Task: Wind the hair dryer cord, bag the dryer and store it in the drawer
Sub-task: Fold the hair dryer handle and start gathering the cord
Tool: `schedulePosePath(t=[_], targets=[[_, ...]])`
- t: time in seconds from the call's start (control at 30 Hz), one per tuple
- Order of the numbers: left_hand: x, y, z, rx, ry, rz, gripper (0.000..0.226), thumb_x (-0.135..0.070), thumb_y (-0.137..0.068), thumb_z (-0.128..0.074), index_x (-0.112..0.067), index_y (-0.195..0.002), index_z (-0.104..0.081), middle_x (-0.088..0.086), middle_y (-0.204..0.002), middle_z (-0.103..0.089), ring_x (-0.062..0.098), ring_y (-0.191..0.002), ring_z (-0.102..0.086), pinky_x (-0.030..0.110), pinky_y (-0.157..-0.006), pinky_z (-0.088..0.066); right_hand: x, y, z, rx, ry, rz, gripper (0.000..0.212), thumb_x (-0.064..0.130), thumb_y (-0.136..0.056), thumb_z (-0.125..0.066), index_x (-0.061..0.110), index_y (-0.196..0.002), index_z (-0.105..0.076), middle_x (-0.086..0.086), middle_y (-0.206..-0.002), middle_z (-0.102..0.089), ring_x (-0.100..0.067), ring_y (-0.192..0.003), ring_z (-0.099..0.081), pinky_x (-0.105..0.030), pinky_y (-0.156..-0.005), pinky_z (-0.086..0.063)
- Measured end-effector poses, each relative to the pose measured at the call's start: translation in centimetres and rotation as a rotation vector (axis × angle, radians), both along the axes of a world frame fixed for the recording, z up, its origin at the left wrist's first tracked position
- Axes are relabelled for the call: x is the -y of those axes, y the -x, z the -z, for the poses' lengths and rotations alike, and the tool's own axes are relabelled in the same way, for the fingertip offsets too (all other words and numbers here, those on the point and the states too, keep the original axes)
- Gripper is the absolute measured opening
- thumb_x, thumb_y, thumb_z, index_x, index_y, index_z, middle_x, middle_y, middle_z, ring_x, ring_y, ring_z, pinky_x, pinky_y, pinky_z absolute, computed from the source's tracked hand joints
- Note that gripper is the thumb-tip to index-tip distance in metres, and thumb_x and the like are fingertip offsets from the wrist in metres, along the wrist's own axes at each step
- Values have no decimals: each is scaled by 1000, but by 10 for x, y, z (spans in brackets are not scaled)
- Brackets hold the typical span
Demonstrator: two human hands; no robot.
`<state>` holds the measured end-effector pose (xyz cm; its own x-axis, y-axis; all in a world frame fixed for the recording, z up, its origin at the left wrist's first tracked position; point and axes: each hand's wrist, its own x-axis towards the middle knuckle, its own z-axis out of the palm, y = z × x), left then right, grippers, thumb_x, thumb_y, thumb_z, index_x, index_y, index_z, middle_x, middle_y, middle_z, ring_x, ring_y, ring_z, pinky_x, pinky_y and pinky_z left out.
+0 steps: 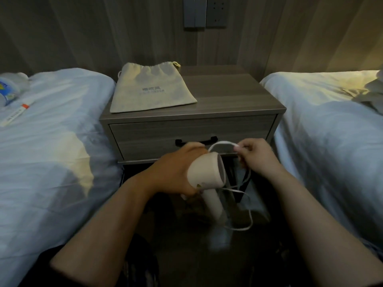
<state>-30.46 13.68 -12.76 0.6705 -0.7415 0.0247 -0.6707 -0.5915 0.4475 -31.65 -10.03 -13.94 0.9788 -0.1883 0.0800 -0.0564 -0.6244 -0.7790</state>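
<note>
A white hair dryer (205, 172) hangs in front of the nightstand, nozzle facing right, handle pointing down. My left hand (176, 168) grips its body from the left. My right hand (255, 156) pinches the white cord (221, 143), which arcs over the dryer's top between both hands. The rest of the cord loops loosely below the handle. A beige drawstring bag (151, 88) lies flat on the left of the nightstand top. The drawer (145, 137) is closed, and its black handle (211, 139) is partly hidden by my hands.
The grey wooden nightstand (238, 96) stands between two beds with white sheets (51, 141) (323, 125). A bottle (8, 90) and a slim white box (16, 112) lie on the left bed. Wall switches and a socket (205, 12) sit above.
</note>
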Motion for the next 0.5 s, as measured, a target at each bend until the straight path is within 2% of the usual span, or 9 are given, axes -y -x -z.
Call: schedulePosePath(t=[0.07, 0.1, 0.17, 0.23, 0.33, 0.43, 0.5], targets=[[-11, -7, -4, -4, 39, -55, 91, -50, -55, -76, -35, -135, -34, -8, -145, -32, 11, -128, -41, 39, -104, -42, 13, -6, 8, 7, -89, 213, 21, 14, -93, -52, 12, -74, -62, -9, -65, -63, -9, -45, -62, -21, -50, -52], [-16, -10, -6, -4, 69, -78, 89, -54, -54, -73, -34, -133, -36, -8, -141, -40, 10, -125, -44, 39, -102, -43, 20, -7, 11, -7, -59, 277, 11, 14, -91, -53, 11, -87, -63, -13, -76, -67, -11, -56, -68, -24, -57, -56], [-23, -13, -11, -20, 136, -135, 85, -50, -54, -74, -34, -130, -41, -12, -127, -52, 7, -115, -52, 34, -96, -47, 36, -7, 14, -117, 215, 321, 30, 14, -86, -56, 11, -116, -58, -19, -106, -67, -29, -93, -68, -37, -82, -55], [-28, -17, -12, -23, 210, -200, 86, -36, -56, -82, -32, -132, -41, -16, -121, -52, 4, -110, -52, 26, -94, -45, 44, -2, 11, -265, 478, 278, 41, 12, -83, -57, 9, -124, -56, -19, -120, -62, -35, -110, -59, -39, -92, -47], [-32, -20, -16, -81, 352, -319, 83, -27, -55, -86, -37, -126, -43, -20, -114, -53, 1, -105, -53, 23, -89, -45, 42, 2, 14, -547, 587, 90, 40, 14, -87, -55, 4, -126, -55, -20, -128, -57, -33, -116, -55, -35, -93, -44], [-32, -20, -22, -233, 504, -426, 76, -35, -46, -77, -35, -116, -48, -23, -103, -57, -6, -92, -55, 16, -75, -44, 33, 4, 13, -725, 598, -154, 44, 34, -98, -41, 3, -125, -55, -17, -130, -56, -29, -115, -55, -31, -89, -41], [-32, -20, -23, -292, 581, -464, 77, -43, -40, -71, -31, -113, -51, -19, -101, -60, -5, -89, -57, 18, -73, -45, 26, 5, 6, -649, 432, -186, 51, 40, -100, -30, 3, -122, -58, -16, -128, -57, -29, -114, -55, -31, -89, -39]])
